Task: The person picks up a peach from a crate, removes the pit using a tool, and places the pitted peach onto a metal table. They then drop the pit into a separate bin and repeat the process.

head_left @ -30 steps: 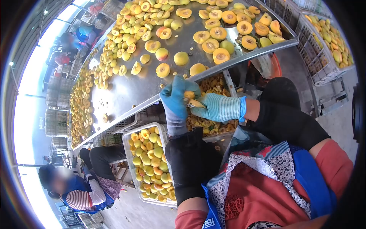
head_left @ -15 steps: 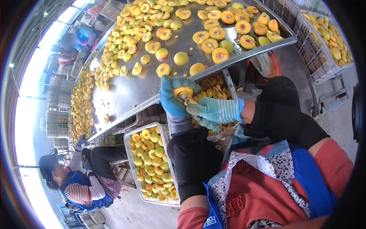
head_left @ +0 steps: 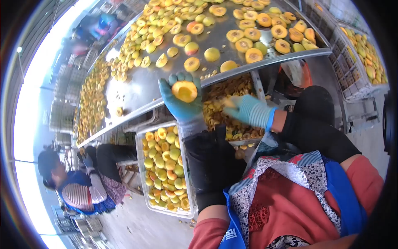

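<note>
In my left hand (head_left: 179,108), gloved in blue-green, a yellow peach half (head_left: 185,92) rests with its cut face up and a hollow where the stone sits. The fingers curl up around its far side. My right hand (head_left: 251,111), in a striped glove, is closed over a bin of peach scraps (head_left: 213,106). A blurred tan piece shows at its fingertips, seemingly the small metal-tipped hand tool seen earlier. Just beyond my left hand, peach halves (head_left: 192,64) and whole peaches (head_left: 212,54) lie on the metal table (head_left: 145,85).
A white crate of peaches (head_left: 166,170) stands left of my legs; another crate (head_left: 352,62) is at far right. An orange bucket (head_left: 304,74) sits under the table edge (head_left: 282,56). One co-worker (head_left: 83,186) sits at left, others are blurred farther back.
My hands have moved apart. The tool has come out of the peach half, which now lies hollow in my left palm; my right hand has shifted right over the scrap bin.
</note>
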The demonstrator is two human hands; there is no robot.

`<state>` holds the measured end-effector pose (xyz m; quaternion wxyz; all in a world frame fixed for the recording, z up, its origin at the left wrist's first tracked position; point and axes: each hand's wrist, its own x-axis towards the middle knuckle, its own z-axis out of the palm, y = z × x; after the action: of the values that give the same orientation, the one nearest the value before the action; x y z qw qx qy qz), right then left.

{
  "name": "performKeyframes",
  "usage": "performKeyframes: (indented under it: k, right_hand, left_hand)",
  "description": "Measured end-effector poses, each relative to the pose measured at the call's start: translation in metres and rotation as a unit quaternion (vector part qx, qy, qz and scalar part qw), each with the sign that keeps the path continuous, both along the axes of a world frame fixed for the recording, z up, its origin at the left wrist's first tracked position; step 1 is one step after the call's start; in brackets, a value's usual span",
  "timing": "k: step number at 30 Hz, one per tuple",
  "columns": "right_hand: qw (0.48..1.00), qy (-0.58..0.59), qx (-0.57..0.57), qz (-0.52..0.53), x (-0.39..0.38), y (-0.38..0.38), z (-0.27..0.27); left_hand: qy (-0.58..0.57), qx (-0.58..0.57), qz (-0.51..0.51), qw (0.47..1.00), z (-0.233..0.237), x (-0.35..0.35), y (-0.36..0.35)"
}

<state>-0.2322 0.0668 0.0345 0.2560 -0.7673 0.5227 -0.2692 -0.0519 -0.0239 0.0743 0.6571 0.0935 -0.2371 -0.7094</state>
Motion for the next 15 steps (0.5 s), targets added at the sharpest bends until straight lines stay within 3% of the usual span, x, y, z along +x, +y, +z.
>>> performKeyframes:
  k: [1, 2, 3, 4, 5, 8, 9, 10, 11, 13, 14, 15]
  right_hand:
    - [0.991, 0.121, -0.029, 0.054, -0.011, -0.012, -0.034]
    - [0.983, 0.179, 0.047, 0.016, -0.01, -0.011, -0.024]
    - [0.985, 0.153, -0.069, 0.045, -0.006, -0.018, -0.057]
    - [0.997, 0.062, -0.027, -0.027, -0.001, -0.028, -0.088]
    - [0.999, 0.036, -0.001, -0.034, 0.012, -0.022, -0.063]
    - [0.998, 0.058, 0.038, -0.004, 0.023, -0.016, -0.054]
    - [0.997, 0.065, 0.051, 0.006, 0.026, -0.014, -0.053]
    - [0.995, 0.071, 0.068, 0.007, 0.021, -0.018, -0.054]
    - [0.996, 0.057, 0.061, 0.013, 0.021, -0.019, -0.06]
    - [0.999, 0.028, 0.043, 0.016, 0.017, -0.026, -0.065]
    - [0.998, 0.028, 0.047, 0.018, 0.016, -0.027, -0.067]
    - [0.998, 0.027, 0.049, 0.02, 0.017, -0.028, -0.068]
  left_hand:
    - [0.004, 0.009, 0.026, 1.0, 0.0, 0.007, -0.001]
    - [0.005, 0.019, 0.06, 0.998, 0.001, 0.02, 0.0]
    - [-0.002, 0.03, 0.116, 0.993, 0.001, 0.04, 0.001]
    - [-0.012, 0.044, 0.176, 0.983, 0.002, 0.063, 0.008]
    - [-0.037, 0.038, 0.219, 0.974, 0.007, 0.087, 0.023]
    - [-0.059, -0.007, 0.25, 0.966, -0.002, 0.17, 0.067]
    - [-0.171, 0.014, 0.33, 0.928, -0.014, 0.195, 0.088]
    - [-0.357, -0.014, 0.404, 0.842, -0.033, 0.222, 0.106]
    - [-0.514, -0.019, 0.481, 0.71, -0.052, 0.249, 0.125]
    - [-0.582, 0.107, 0.531, 0.606, -0.072, 0.292, 0.166]
    - [-0.432, 0.284, 0.507, 0.69, -0.071, 0.299, 0.188]
    - [-0.548, 0.323, 0.515, 0.575, -0.077, 0.311, 0.204]
